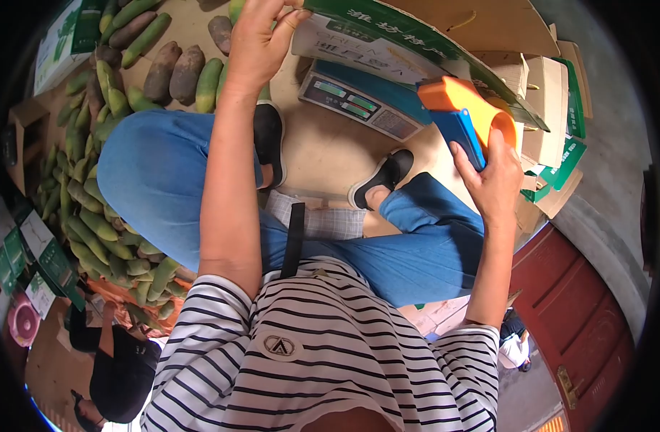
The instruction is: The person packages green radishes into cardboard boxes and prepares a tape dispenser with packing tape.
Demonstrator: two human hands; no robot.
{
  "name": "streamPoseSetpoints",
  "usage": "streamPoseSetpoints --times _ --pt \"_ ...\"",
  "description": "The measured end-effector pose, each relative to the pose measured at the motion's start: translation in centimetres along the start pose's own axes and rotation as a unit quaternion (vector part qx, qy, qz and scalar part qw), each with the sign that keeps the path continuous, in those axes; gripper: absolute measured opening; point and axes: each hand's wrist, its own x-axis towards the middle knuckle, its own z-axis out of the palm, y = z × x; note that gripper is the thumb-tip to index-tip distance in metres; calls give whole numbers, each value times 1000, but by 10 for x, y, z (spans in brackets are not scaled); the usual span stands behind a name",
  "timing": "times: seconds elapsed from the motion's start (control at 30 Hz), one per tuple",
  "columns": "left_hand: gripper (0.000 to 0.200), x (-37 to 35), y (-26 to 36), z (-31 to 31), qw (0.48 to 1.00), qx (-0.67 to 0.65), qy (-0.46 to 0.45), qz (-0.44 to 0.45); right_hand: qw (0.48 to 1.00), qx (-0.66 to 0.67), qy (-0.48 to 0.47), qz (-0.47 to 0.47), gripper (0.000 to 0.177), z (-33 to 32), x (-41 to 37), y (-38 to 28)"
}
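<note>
My left hand [261, 43] is closed at the near left corner of a green and white printed cardboard box [366, 45], fingers at its top edge. In my right hand [492, 180] is an orange and blue tape dispenser [463, 108], gripped by its lower end. The dispenser's orange head overlaps the box's printed side in this view. Just below the box stands a digital scale [359, 104], its display panel facing me and its platform partly hidden.
Long green radishes [92, 216] are heaped on my left, with more [186, 72] beyond my knee. Folded cartons [560, 108] stack at the right, near a red door [567, 309]. Another person [118, 367] in dark clothes is at the lower left.
</note>
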Motion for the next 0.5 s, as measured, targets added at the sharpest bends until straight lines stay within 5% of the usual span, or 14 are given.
streamPoseSetpoints --times 0.03,0.23,0.3,0.4,0.5 --pt "12 0 -6 1 999 17 13 48 1000 -7 -3 3 45 0 -4 7" --pt "10 -3 14 0 987 -75 -22 -138 998 -10 -39 51 48 -14 -26 52" --pt "9 -8 -4 5 994 -82 -9 -68 998 -3 -47 50 49 -13 -28 59" --pt "5 -9 5 4 979 -116 2 -169 997 -10 -51 55 49 -5 -25 64" --pt "5 -6 7 5 973 -180 -4 -142 995 13 -59 84 50 0 -22 56"
